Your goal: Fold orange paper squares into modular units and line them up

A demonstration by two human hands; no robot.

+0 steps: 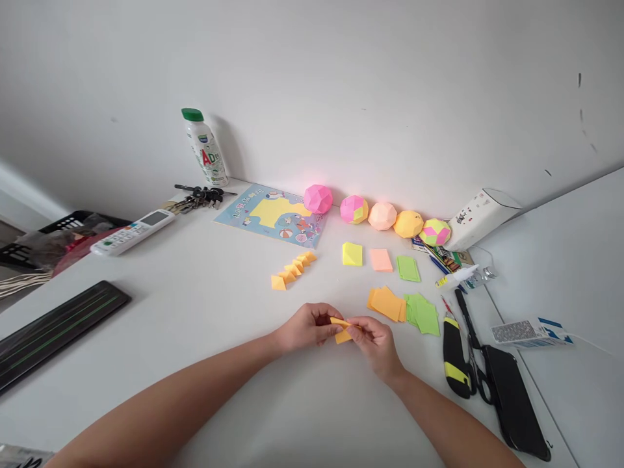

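Between my two hands is a partly folded orange paper square [344, 336], held above the near middle of the white table. My left hand [312, 328] pinches its left side, and my right hand [374, 341] grips the right side with thumb and fingers. Fingertips cover part of the folds. Left of and beyond my hands lies a slanting row of folded orange paper pieces [292, 268]. To the right sit a fanned stack of orange paper squares [387, 303] and, touching it, a stack of green paper squares [423, 314].
Yellow [352, 254], peach [381, 260] and green paper pads [408, 268] lie farther back. Several faceted paper balls, one pink [318, 199], line the wall. A utility knife [455, 357], scissors [475, 357] and black phone [517, 403] lie right; a remote [132, 233] and bottle [205, 149] left.
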